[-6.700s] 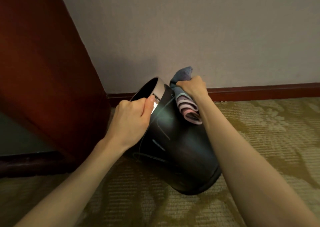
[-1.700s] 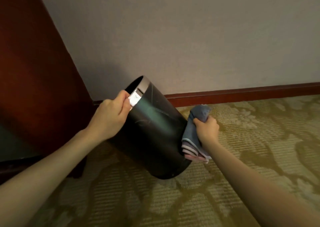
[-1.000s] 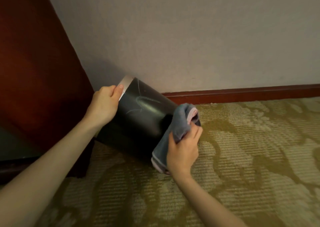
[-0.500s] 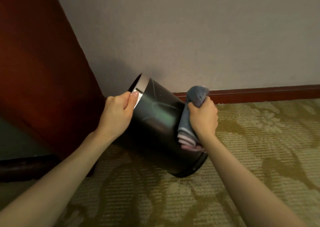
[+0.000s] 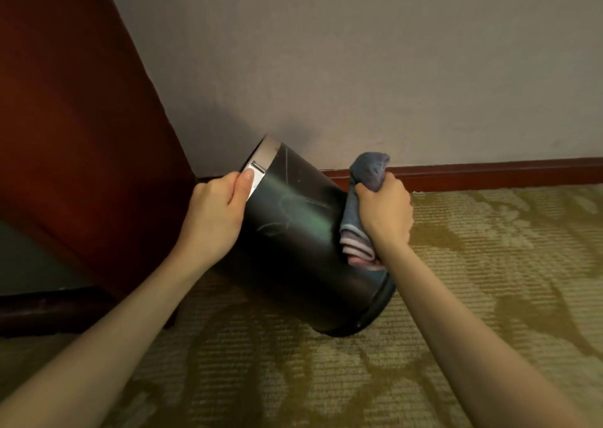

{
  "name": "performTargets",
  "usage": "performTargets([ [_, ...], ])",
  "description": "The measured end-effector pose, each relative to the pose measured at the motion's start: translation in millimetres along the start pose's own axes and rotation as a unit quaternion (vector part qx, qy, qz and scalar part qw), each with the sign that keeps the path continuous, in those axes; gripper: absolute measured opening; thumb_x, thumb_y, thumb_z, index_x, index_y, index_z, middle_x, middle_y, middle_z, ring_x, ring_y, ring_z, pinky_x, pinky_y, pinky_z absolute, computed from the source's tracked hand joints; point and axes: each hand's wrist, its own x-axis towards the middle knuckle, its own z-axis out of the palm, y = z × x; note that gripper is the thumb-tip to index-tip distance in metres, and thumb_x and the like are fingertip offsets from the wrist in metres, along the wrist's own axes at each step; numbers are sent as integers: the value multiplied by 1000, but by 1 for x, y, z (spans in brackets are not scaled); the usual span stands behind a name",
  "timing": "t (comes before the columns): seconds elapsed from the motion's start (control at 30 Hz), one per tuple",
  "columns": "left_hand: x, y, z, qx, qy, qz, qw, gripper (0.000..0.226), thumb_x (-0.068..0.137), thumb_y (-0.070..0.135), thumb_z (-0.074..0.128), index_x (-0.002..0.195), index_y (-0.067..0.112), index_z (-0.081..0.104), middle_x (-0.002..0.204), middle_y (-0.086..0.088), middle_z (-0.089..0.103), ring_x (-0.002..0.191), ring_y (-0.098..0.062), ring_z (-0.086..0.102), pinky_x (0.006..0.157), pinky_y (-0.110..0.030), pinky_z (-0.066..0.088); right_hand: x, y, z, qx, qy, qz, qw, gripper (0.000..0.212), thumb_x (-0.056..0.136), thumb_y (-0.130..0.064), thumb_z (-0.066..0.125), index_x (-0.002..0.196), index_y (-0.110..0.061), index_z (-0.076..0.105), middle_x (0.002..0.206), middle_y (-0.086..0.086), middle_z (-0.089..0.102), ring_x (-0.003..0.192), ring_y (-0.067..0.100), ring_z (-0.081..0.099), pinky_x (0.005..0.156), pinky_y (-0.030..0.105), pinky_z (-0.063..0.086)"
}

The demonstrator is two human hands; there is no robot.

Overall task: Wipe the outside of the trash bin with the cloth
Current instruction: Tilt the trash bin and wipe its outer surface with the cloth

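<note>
The right hand (image 5: 385,212) is closed tight in a fist around the cloth (image 5: 359,209). The cloth is bunched up. A blue end sticks out above the fist, and pink folds hang out below it. The cloth is pressed against the right side of the trash bin (image 5: 300,241).

The left hand (image 5: 215,212) is curled around the rim of the bin. The thumb is laid flat on the shiny silver band (image 5: 262,160) at the top edge, and the other fingers are tucked out of sight.

The bin is black and round. It is tipped over to the left, with its open top pointed up toward the corner and its bottom edge set down on the carpet (image 5: 489,264). Thin pale scratch marks can be seen on its dark side. It is held between the two hands.

A dark red wood panel (image 5: 75,117) is seen just to the left of the bin. A plain grey wall (image 5: 359,68) is behind it, with a red-brown baseboard (image 5: 489,171) along the bottom. The carpet is yellow-green with a leafy pattern.
</note>
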Motion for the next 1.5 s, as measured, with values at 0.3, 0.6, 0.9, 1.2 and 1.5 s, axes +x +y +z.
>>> performTargets([
  [0.3,14,12,6,12,-15,-57,998,48,98,32,37,51,23,35,50,8,36,57,-24,40,57,-34,24,-94,-2,20,76,130,-62,987,32,79,-27,62,100,-13,43,102,2,40,82,24,50,58,30,28],
  [0.6,7,8,5,-16,-8,-4,1000,48,99,28,40,51,24,33,46,7,35,44,-11,37,49,-34,27,-112,-2,19,109,97,-83,986,36,77,-28,60,104,-11,43,102,5,40,76,27,53,54,31,32],
  [0.9,4,14,5,-63,-58,53,995,48,99,25,40,53,12,42,46,5,38,44,-13,42,42,-19,25,-39,-24,-3,105,44,-20,993,24,81,-36,57,93,-17,48,101,7,57,87,33,57,70,38,41],
  [1.2,-11,13,-1,-95,-70,77,990,45,99,20,41,55,32,38,46,10,38,41,-10,42,41,-15,26,47,-38,7,-3,-152,52,987,51,82,-39,59,118,-4,56,118,21,59,105,36,56,78,35,41],
  [1.5,-6,11,-1,-54,-52,58,995,47,100,22,38,53,26,34,45,9,33,44,-10,42,42,-15,26,-7,-51,1,34,-27,-31,999,20,79,-37,52,89,-19,53,92,7,60,87,35,58,71,36,40],
])
